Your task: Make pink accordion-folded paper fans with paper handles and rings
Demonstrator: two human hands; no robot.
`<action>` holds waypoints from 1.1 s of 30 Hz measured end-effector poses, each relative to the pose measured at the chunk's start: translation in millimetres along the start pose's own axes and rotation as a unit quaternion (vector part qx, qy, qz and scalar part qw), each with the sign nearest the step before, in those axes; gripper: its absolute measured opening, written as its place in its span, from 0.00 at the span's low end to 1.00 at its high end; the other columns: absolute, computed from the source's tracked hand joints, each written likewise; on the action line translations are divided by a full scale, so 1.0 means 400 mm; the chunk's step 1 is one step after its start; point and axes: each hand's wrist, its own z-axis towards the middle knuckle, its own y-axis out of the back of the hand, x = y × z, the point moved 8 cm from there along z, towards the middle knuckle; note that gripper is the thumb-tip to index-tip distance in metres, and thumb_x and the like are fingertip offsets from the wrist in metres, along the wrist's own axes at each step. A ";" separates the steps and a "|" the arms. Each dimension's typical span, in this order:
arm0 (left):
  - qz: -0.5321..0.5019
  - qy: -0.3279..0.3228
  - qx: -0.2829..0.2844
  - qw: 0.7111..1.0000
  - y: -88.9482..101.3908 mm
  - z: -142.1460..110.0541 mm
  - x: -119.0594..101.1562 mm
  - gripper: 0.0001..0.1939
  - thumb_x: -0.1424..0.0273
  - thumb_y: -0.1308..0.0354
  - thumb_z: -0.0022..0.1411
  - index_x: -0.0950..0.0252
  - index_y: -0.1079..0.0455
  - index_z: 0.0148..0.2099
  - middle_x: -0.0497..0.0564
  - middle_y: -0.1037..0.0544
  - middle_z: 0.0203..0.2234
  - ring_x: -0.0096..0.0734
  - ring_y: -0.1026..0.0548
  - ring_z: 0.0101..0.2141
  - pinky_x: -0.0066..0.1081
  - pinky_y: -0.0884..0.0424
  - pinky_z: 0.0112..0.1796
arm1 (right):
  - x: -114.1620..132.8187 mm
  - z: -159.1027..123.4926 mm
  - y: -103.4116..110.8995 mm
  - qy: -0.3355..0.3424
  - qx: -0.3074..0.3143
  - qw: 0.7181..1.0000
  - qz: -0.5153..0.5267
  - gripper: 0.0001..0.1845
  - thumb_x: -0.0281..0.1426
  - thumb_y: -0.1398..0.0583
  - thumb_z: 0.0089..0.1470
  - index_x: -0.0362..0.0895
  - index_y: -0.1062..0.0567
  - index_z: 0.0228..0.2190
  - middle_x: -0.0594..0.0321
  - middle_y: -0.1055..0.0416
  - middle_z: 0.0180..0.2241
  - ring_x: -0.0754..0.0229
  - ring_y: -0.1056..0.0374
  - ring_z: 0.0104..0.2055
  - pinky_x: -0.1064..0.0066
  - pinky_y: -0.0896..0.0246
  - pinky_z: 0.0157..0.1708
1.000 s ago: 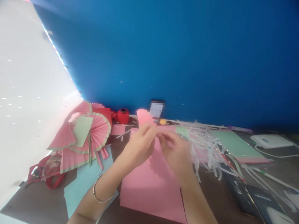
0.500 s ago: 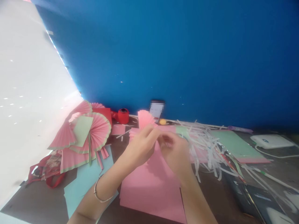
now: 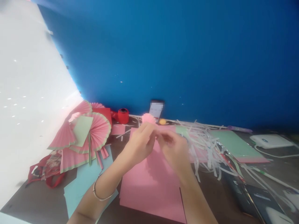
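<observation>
Held up in front of me is a pleated pink paper fan, mostly hidden behind my hands. My left hand is closed on it, fingers bent around its lower part. Fingertips of my right hand are pinched together against the left fingers; the fan's edge between them cannot be made out clearly. Beneath both hands lies a stack of pink paper sheets. Finished-looking pink fans with green rims are piled to the left, one with a green paper square on it.
Light blue sheets lie left of the pink stack. A red tape roll and a phone stand by the blue wall. White paper strips, a green sheet pack and a white device are on the right.
The pink fan has dropped lower and now shows less above my left hand. Both hands have shifted only slightly and stay close together.
</observation>
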 end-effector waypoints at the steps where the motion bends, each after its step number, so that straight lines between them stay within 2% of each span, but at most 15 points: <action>1: -0.008 0.004 -0.003 1.000 0.002 0.001 0.001 0.07 0.80 0.52 0.58 0.63 0.41 0.32 0.46 0.34 0.27 0.24 0.34 0.28 0.23 0.36 0.28 | -0.001 0.001 0.000 -0.002 -0.001 1.000 0.000 0.09 0.33 0.45 0.52 0.45 0.26 0.27 0.61 0.25 0.28 0.57 0.30 0.31 0.66 0.35 0.32; 9: -0.067 0.035 -0.017 0.997 0.007 0.003 0.024 0.06 0.79 0.50 0.56 0.63 0.40 0.32 0.45 0.35 0.26 0.23 0.34 0.27 0.23 0.35 0.29 | -0.007 0.001 -0.002 0.013 -0.009 1.000 0.007 0.08 0.34 0.43 0.51 0.45 0.25 0.27 0.62 0.25 0.29 0.58 0.30 0.31 0.67 0.36 0.32; 15: -0.083 0.045 -0.015 0.995 0.009 0.002 0.029 0.07 0.80 0.50 0.55 0.63 0.41 0.32 0.44 0.37 0.25 0.23 0.34 0.28 0.23 0.35 0.29 | -0.010 0.004 -0.001 0.010 -0.002 0.999 0.051 0.07 0.31 0.43 0.50 0.45 0.24 0.26 0.64 0.25 0.27 0.60 0.31 0.30 0.70 0.37 0.31; 19: -0.073 0.038 -0.004 0.997 0.009 0.004 0.019 0.07 0.80 0.50 0.56 0.63 0.42 0.31 0.45 0.36 0.26 0.22 0.33 0.28 0.23 0.33 0.30 | -0.017 0.009 -0.003 -0.014 0.013 0.996 0.085 0.07 0.30 0.43 0.49 0.45 0.24 0.25 0.64 0.26 0.27 0.60 0.31 0.30 0.69 0.36 0.31; 25: -0.052 0.042 -0.004 0.998 0.008 0.003 0.012 0.03 0.75 0.52 0.60 0.63 0.40 0.34 0.45 0.34 0.26 0.21 0.33 0.26 0.22 0.32 0.29 | -0.022 0.012 -0.002 -0.035 0.022 0.995 0.093 0.11 0.34 0.44 0.51 0.44 0.24 0.26 0.63 0.26 0.25 0.60 0.32 0.29 0.68 0.37 0.30; 33: -0.041 0.021 -0.011 0.999 0.008 0.002 0.004 0.04 0.77 0.52 0.60 0.63 0.39 0.35 0.45 0.33 0.26 0.21 0.33 0.27 0.22 0.32 0.30 | -0.027 0.015 -0.002 -0.044 0.026 0.995 0.084 0.12 0.37 0.43 0.50 0.44 0.24 0.25 0.63 0.27 0.24 0.60 0.32 0.28 0.69 0.38 0.29</action>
